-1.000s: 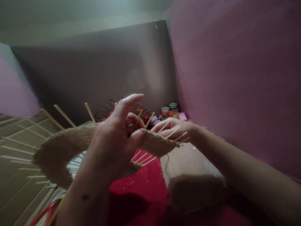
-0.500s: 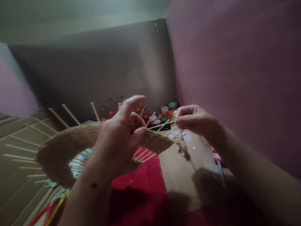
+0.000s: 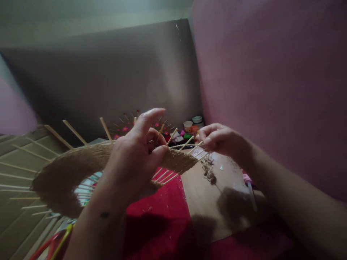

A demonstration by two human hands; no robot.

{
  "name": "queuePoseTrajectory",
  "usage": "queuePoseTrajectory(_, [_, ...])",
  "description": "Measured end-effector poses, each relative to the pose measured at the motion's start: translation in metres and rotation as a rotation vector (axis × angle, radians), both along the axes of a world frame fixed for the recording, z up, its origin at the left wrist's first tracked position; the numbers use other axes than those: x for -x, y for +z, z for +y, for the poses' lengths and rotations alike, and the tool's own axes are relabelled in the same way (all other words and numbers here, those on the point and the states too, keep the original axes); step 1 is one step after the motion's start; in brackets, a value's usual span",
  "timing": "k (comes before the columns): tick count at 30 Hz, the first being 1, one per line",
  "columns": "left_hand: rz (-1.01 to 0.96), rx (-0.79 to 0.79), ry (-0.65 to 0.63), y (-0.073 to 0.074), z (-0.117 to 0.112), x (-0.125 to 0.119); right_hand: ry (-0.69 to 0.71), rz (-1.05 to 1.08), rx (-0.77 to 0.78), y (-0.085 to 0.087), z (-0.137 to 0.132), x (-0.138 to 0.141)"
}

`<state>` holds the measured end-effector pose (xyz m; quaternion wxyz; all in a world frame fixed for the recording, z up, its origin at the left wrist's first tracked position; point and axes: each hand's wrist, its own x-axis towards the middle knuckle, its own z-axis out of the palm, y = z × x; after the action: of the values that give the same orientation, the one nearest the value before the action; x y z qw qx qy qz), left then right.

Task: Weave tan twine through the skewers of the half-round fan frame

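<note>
A woven twine ring (image 3: 54, 180) with thin wooden sticks poking out all round hangs tilted in front of me. My left hand (image 3: 135, 155) grips its upper edge, thumb on the near face and one finger raised. Twine (image 3: 180, 146) runs from beside that thumb, past the sticks, to my right hand (image 3: 217, 137). The fingertips of that hand pinch the twine close to the sticks at the ring's right end. Below them a loose tangle of twine (image 3: 208, 171) dangles or lies over the board; which one I cannot tell.
A wooden board (image 3: 200, 206) lies on red cloth (image 3: 165, 206). A pink-handled tool (image 3: 248, 180), perhaps a glue gun, rests at right. Cups (image 3: 188, 126) and small colourful items stand at the back, near a flower-decorated piece (image 3: 125, 129). A pink wall (image 3: 271, 90) rises on the right.
My right hand has come slightly down and nearer the stick ends with the twine, which now hangs less straight. The ring has shifted a little left in view.
</note>
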<state>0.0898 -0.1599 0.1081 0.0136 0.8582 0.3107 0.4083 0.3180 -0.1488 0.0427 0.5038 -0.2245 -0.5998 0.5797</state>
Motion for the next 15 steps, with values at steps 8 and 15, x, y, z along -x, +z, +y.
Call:
queuePoseTrajectory(8, [0.008,0.105,-0.033,0.001,0.001,0.003,0.348,0.14,0.345,-0.027,0.023,0.016])
queuePoseTrajectory(15, [-0.025,0.067,-0.008,-0.002,0.008,0.002,0.151,0.096,0.248,-0.041,0.026,0.026])
